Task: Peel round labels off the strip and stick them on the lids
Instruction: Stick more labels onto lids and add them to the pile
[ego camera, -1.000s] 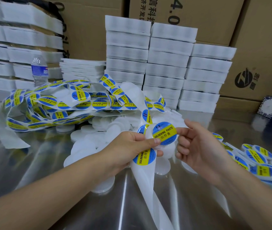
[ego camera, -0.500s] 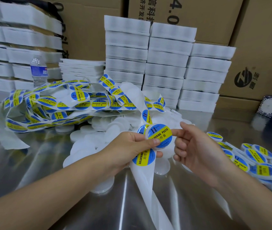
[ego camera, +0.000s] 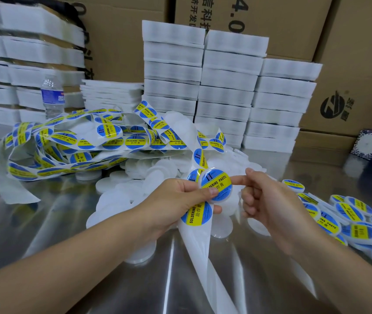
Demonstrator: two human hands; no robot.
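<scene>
Your left hand (ego camera: 179, 201) pinches the round clear plastic lid (ego camera: 203, 179) and white strip (ego camera: 199, 243); rub its blue-and-yellow round label (ego camera: 218, 186) outward from centre with your right hand (ego camera: 270, 201), forefinger straight.

"SOLDERING PASTE" and "II" are printed on the round blue-and-yellow label (ego camera: 216, 185); the labels (ego camera: 135, 141) on the long white backing strip (ego camera: 199, 245) read likewise. A brown cardboard box (ego camera: 282, 17) shows "4.0".

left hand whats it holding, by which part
The left hand pinches a round clear plastic lid with a blue-and-yellow label at its lower edge, thumb on top, plus the white label strip. The right hand touches its rim with one fingertip.
</scene>
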